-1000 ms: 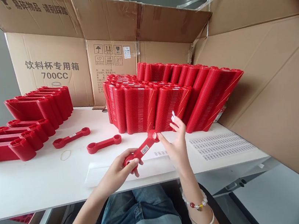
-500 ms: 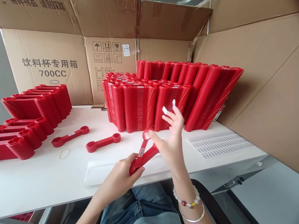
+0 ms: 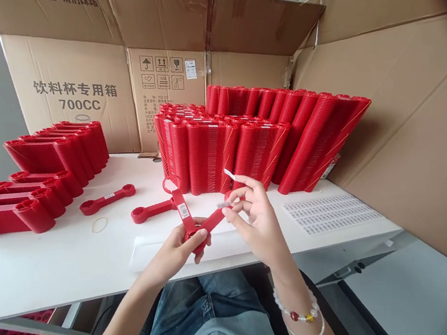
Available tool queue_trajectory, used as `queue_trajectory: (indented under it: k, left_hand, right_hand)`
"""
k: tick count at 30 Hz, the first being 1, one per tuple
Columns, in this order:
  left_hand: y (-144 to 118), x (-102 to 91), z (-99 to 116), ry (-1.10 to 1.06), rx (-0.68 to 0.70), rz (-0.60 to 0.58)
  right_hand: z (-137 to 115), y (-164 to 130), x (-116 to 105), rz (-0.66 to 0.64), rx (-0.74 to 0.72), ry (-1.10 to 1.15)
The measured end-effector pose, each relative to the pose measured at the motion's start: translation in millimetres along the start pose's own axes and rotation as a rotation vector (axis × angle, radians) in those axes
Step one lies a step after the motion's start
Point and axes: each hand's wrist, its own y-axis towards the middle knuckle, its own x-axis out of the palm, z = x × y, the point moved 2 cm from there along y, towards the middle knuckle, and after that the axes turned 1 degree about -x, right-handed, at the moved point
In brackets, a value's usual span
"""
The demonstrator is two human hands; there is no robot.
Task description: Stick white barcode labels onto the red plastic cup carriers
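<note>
- Fanning apart since a moment ago: two red handles (image 3: 192, 222) now form a V, pinched in left hand (image 3: 179, 248).
- Right hand (image 3: 255, 215) fingers half-curled, touching the lower handle's end.

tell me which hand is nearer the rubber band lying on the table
Left. The left hand is just right of the rubber band; the right hand sits farther right.
</note>
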Motion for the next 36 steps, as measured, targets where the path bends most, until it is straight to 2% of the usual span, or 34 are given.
queue_trajectory:
  k: [6,17,31,36]
  left_hand:
    - [1,-0.2,-3,0.026,-0.001,0.036]
    - [4,-2.8,-9,0.093,-0.004,0.046]
    - [8,-4.5,-14,0.100,0.010,0.048]
    - [7,-3.6,-14,0.088,0.007,0.048]
  right_hand:
    - [-2,-1,7,-0.075,0.035,0.026]
    - [10,10,4,-0.139,0.118,0.026]
    - [16,13,6,-0.136,0.119,0.002]
    - [15,13,8,-0.112,0.089,-0.069]
